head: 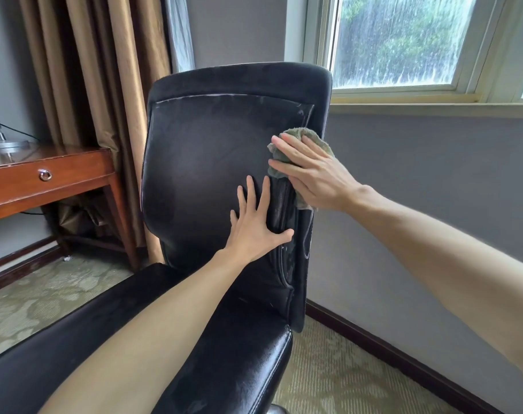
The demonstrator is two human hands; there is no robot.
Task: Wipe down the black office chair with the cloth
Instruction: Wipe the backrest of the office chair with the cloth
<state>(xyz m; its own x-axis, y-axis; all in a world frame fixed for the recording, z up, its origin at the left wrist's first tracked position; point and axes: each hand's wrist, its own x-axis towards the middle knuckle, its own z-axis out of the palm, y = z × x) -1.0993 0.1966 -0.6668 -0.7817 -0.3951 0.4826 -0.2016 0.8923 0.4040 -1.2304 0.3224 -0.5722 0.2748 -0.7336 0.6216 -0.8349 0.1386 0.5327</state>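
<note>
The black office chair (203, 156) fills the middle of the view, its leather backrest facing me and its seat below. My left hand (255, 225) lies flat on the lower right of the backrest, fingers spread, holding nothing. My right hand (311, 174) presses a grey-green cloth (299, 134) against the backrest's right edge, fingers stretched over it. Pale dusty streaks show along the seam near the top of the backrest.
A wooden desk (60, 177) with a ring-pull drawer stands at the left, a lamp base on it. Brown curtains (105, 70) hang behind the chair. A window (403, 40) and grey wall are at the right. Patterned carpet covers the floor.
</note>
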